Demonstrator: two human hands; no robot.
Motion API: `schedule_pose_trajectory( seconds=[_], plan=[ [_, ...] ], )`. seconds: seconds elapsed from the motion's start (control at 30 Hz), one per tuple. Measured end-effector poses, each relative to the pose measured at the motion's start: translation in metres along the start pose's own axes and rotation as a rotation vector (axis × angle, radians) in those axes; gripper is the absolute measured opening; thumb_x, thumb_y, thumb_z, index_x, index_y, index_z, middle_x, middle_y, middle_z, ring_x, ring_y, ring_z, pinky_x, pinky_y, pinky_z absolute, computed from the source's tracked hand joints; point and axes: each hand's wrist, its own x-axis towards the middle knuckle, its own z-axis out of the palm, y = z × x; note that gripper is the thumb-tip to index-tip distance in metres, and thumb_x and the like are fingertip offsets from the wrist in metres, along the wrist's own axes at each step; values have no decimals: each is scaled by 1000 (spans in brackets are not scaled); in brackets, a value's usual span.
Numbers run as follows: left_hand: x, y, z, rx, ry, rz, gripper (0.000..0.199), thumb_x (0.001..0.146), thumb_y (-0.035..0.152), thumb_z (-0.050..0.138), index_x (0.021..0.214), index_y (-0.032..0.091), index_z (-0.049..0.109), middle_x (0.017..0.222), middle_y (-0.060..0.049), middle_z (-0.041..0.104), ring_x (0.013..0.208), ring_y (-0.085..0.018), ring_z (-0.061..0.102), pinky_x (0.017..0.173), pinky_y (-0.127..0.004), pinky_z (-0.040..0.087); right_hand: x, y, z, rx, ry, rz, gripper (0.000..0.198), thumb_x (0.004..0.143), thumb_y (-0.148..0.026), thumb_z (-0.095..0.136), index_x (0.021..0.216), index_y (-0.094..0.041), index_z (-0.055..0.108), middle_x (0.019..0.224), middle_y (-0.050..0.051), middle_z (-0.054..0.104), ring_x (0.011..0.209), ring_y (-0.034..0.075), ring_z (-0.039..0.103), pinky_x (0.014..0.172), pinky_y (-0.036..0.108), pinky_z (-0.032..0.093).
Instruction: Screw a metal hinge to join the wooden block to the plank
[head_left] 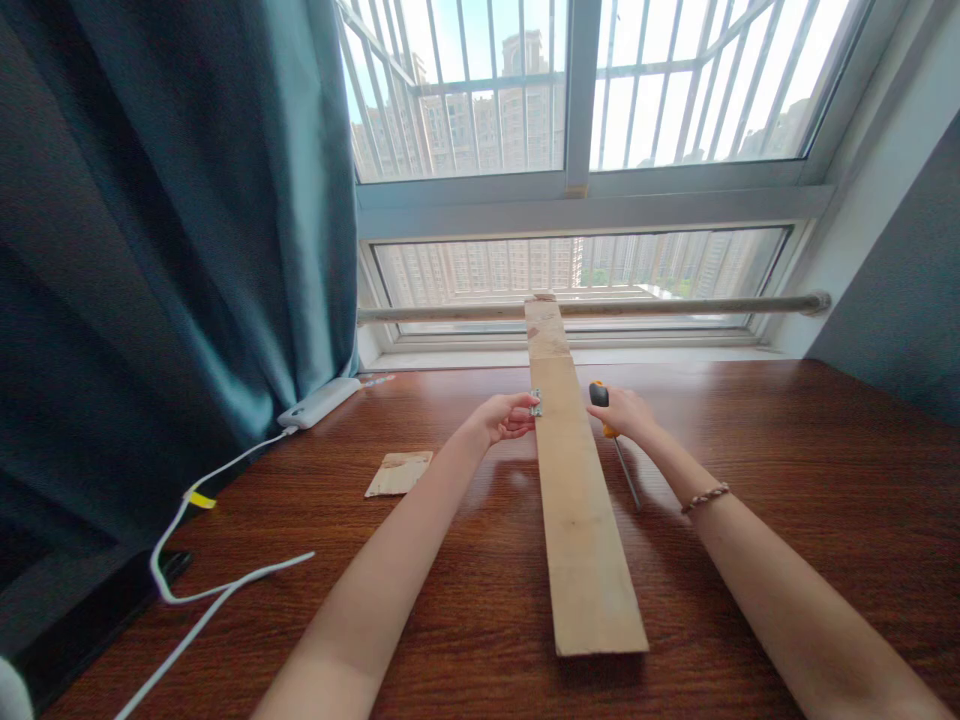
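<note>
While hands [504, 418] [628, 411] grip metal piece [535, 403] and screwdriver [598, 396], yellow label [201, 500] marks white cable [155, 562].

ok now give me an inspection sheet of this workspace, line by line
surface: brown wood-grain tabletop
job's things: long pale board, small metal piece, screwdriver
clutter: flat pale scrap left of the board
hands: left hand pinches the metal piece at the board's left edge; right hand grips the screwdriver
cables: white cable on the left, attached to a white device
surroundings: dark blue curtain left, barred window ahead
</note>
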Motion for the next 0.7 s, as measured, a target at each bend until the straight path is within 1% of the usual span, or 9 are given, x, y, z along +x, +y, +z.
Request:
schedule_pose_trajectory(
  seconds=[0.13, 0.3, 0.37, 0.43, 0.53, 0.7],
  plan=[
    [0, -1, 1, 1, -2, 19, 15, 70, 25, 64, 79, 13, 62, 64, -4, 67, 57, -10, 62, 56, -18, 48, 1, 3, 14, 1, -35, -13, 43, 74, -48, 54, 100, -15, 61, 98, 17, 68, 91, 30, 64, 69, 33, 46],
    [-1, -1, 2, -21, 22, 15, 17, 68, 26, 66, 79, 13, 63, 66, -6, 68, 54, -11, 62, 58, -19, 50, 4, 7, 23, 23, -66, -25, 42, 70, -51, 57, 95, -17, 64, 96, 14, 69, 89, 29, 65, 67, 30, 45],
    [1, -2, 1, -22, 32, 13, 20, 66, 27, 69, 79, 14, 63, 66, -6, 68, 54, -11, 62, 58, -19, 50, 6, 9, 26, 32, -65, -27, 43, 70, -52, 57, 93, -17, 65, 96, 14, 69, 89, 29, 64, 66, 30, 45],
    [5, -3, 0, -31, 12, 13, 21, 64, 28, 70, 78, 14, 63, 66, -5, 68, 54, -11, 62, 57, -19, 50, 8, 11, 28, 40, -58, -29, 44, 70, -53, 56, 92, -16, 65, 96, 14, 69, 89, 29, 64, 66, 30, 44],
    [10, -4, -3, -33, -26, 12, 20, 65, 28, 69, 78, 14, 63, 67, -6, 69, 52, -10, 61, 56, -19, 50, 9, 13, 32, 53, -49, -25, 44, 71, -53, 55, 92, -15, 64, 96, 15, 68, 89, 29, 64, 66, 30, 44],
    [9, -5, -1, -33, -24, 15, 19, 65, 27, 68, 78, 16, 63, 66, -4, 68, 50, -10, 60, 56, -19, 50, 10, 16, 36, 88, -29, -35, 49, 69, -55, 58, 96, -15, 63, 94, 14, 67, 87, 29, 63, 66, 31, 45]
  ],
)
